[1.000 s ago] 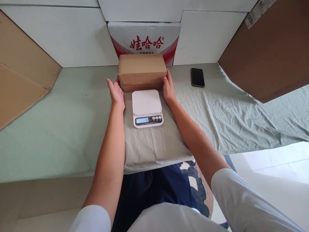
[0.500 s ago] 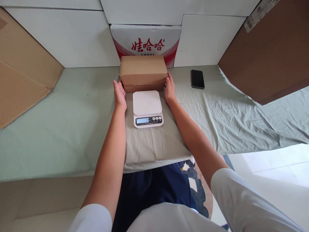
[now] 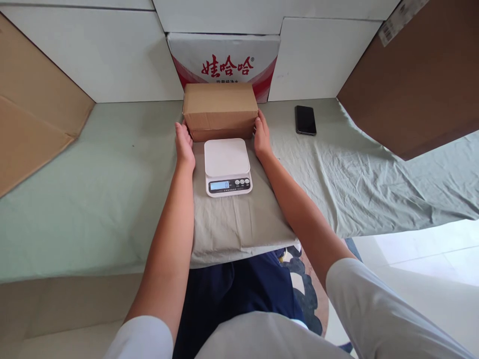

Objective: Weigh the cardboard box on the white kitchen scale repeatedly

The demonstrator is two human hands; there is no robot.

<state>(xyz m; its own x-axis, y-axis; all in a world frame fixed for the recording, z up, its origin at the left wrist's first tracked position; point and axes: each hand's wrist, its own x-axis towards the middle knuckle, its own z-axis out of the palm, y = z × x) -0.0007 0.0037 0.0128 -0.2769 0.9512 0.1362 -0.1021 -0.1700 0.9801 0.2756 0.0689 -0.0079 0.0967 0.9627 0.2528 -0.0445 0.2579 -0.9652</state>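
Note:
A closed brown cardboard box (image 3: 220, 107) sits on the green cloth, just behind a white digital kitchen scale (image 3: 227, 158). The scale's lit display appears to read 0, and nothing lies on its platform. At the box's left end is my left hand (image 3: 184, 144), its fingertips partly hidden behind the corner. My right hand (image 3: 262, 133) presses against the right end, fingers along the side. Between them the two hands hold the box by its ends.
A white and red printed carton (image 3: 224, 47) stands right behind the box. To the right lies a black phone (image 3: 306, 120). Large cardboard boxes flank the cloth-covered surface (image 3: 123, 199), one left (image 3: 37, 104) and one right (image 3: 415, 85).
Both hands stay at the ends of the box, and the box and scale keep their places. Only a slight shift of the whole view shows.

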